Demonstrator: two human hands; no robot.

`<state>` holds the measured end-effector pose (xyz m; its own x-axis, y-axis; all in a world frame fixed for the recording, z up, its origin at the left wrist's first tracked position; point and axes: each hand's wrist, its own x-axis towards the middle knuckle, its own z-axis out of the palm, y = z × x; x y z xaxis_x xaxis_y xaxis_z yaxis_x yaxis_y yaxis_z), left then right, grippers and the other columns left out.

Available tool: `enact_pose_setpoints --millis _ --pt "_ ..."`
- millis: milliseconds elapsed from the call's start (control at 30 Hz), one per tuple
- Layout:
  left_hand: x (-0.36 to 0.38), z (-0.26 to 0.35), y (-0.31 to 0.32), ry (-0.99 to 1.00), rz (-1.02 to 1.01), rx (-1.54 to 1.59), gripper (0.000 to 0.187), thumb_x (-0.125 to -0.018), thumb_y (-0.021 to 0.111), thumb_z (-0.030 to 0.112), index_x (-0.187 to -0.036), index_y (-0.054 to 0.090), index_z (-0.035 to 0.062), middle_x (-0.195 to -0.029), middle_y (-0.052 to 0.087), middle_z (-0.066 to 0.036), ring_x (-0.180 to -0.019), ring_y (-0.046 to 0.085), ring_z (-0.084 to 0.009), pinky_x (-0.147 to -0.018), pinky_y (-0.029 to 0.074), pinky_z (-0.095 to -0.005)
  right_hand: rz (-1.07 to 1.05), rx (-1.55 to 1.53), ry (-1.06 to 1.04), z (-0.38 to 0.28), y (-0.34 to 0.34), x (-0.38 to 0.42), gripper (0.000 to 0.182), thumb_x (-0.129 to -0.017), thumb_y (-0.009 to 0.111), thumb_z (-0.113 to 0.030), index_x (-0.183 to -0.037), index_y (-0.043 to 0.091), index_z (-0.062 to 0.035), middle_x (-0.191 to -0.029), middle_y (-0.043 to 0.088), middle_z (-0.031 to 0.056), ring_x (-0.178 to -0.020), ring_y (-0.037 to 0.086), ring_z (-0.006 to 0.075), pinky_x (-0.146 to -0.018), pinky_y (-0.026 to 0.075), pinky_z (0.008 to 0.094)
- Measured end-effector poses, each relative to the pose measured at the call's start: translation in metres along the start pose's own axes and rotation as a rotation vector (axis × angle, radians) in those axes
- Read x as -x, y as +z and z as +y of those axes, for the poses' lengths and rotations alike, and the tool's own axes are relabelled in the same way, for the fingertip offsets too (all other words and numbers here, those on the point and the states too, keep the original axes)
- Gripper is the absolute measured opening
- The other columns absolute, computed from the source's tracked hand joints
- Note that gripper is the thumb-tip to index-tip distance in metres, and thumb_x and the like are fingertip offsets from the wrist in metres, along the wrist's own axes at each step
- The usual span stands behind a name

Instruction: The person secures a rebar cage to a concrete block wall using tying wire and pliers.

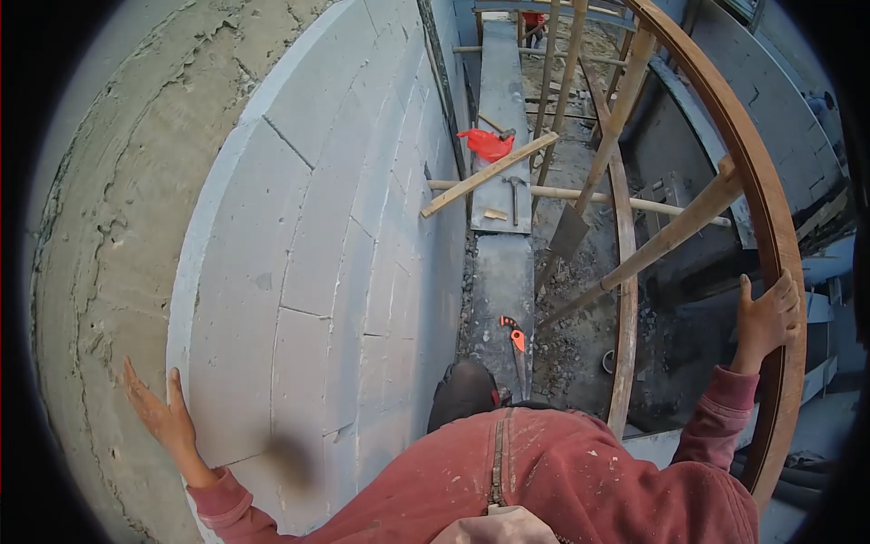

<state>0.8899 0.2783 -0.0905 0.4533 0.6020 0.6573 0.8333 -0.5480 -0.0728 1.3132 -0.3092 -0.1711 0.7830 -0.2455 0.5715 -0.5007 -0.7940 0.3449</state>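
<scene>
My left hand (161, 410) is open with its fingers spread, at the pale upper edge of the grey block wall (304, 263). Rough tan mortar or plaster (109, 208) shows behind those fingers. On the other side, my right hand (767, 317) is curled over a curved-looking brown wooden rail (741, 145), its thumb raised apart. Below me lies a saw (517, 341) with an orange and black handle, on the narrow walkway boards (503, 272). My knee in dark trousers is close behind it.
Farther along the walkway lie a hammer (515, 198), a wooden batten (489, 175) and a red plastic bag (486, 145). Wooden poles (675, 227) cross on the right above rubble-strewn ground (575, 363). A person in red (533, 22) is at the far end.
</scene>
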Motion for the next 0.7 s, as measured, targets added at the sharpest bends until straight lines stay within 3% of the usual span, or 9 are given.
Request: enact_pose_setpoints --millis 100,200,233,333,400,533,600,700 --pt "-0.012 -0.001 0.062 -0.088 0.064 -0.014 0.068 -0.085 0.063 0.036 -0.142 0.034 0.0118 -0.144 0.036 -0.011 -0.134 0.028 -0.0343 -0.110 0.022 -0.0479 0.036 -0.035 0.108 -0.007 0.012 -0.010 0.067 -0.080 0.058 -0.060 -0.129 0.045 -0.0155 -0.129 0.049 0.0082 -0.122 0.045 0.0298 -0.093 0.035 0.0559" --pt "-0.046 0.061 0.111 0.011 0.362 -0.345 0.065 -0.087 0.062 0.038 -0.139 0.037 0.0086 -0.142 0.040 -0.010 -0.133 0.031 -0.0343 -0.107 0.024 -0.0503 0.232 -0.376 0.023 -0.032 0.017 -0.026 0.057 -0.082 0.061 -0.054 -0.123 0.051 -0.0147 -0.126 0.051 0.0094 -0.121 0.045 0.0286 -0.096 0.034 0.0525" --pt "-0.063 0.089 0.125 0.085 0.398 -0.228 0.065 -0.085 0.064 0.037 -0.138 0.038 0.0093 -0.141 0.041 -0.008 -0.133 0.031 -0.0343 -0.108 0.022 -0.0515 0.330 -0.364 -0.051 -0.061 0.004 -0.030 0.047 -0.084 0.064 -0.045 -0.117 0.055 -0.0119 -0.123 0.053 0.0105 -0.120 0.046 0.0288 -0.099 0.033 0.0476" --pt "-0.135 0.183 0.180 0.219 0.514 0.062 0.066 -0.081 0.069 0.033 -0.135 0.039 0.0110 -0.138 0.044 -0.004 -0.133 0.030 -0.0342 -0.110 0.019 -0.0539 0.288 -0.787 -0.371 -0.165 0.000 -0.045 0.044 -0.083 0.068 -0.034 -0.116 0.055 -0.0087 -0.123 0.052 0.0118 -0.119 0.046 0.0305 -0.100 0.031 0.0443" --pt "-0.187 0.239 0.225 0.231 0.587 0.156 0.066 -0.079 0.072 0.030 -0.134 0.039 0.0116 -0.137 0.046 -0.003 -0.133 0.030 -0.0341 -0.110 0.018 -0.0536 0.073 -0.886 -0.529 -0.240 0.019 -0.055 0.041 -0.078 0.071 -0.022 -0.113 0.056 -0.0055 -0.121 0.052 0.0137 -0.117 0.047 0.0328 -0.099 0.032 0.0433" --pt "-0.299 0.360 0.308 0.202 0.572 0.467 0.065 -0.076 0.073 0.029 -0.131 0.044 0.0131 -0.137 0.046 -0.005 -0.134 0.029 -0.0340 -0.111 0.016 -0.0540 -0.621 -0.985 -0.739 -0.337 0.126 -0.038 0.034 -0.073 0.071 -0.015 -0.103 0.059 -0.0055 -0.114 0.056 0.0161 -0.110 0.051 0.0350 -0.093 0.040 0.0416" --pt "-0.362 0.409 0.346 0.196 0.510 0.365 0.066 -0.075 0.072 0.040 -0.131 0.045 0.0152 -0.138 0.044 -0.008 -0.135 0.028 -0.0349 -0.112 0.015 -0.0542 -0.904 -0.905 -0.615 -0.351 0.154 -0.019 0.033 -0.071 0.072 -0.015 -0.101 0.061 -0.0071 -0.110 0.059 0.0159 -0.104 0.055 0.0337 -0.090 0.043 0.0401" --pt "-0.449 0.449 0.417 0.170 0.408 0.123 0.074 -0.077 0.062 0.058 -0.136 0.042 0.0172 -0.142 0.040 -0.009 -0.138 0.023 -0.0332 -0.113 0.014 -0.0526 -1.140 -0.766 -0.411 -0.340 0.202 0.012 0.028 -0.070 0.073 -0.016 -0.095 0.065 -0.0060 -0.096 0.064 0.0160 -0.093 0.062 0.0331 -0.082 0.049 0.0377"
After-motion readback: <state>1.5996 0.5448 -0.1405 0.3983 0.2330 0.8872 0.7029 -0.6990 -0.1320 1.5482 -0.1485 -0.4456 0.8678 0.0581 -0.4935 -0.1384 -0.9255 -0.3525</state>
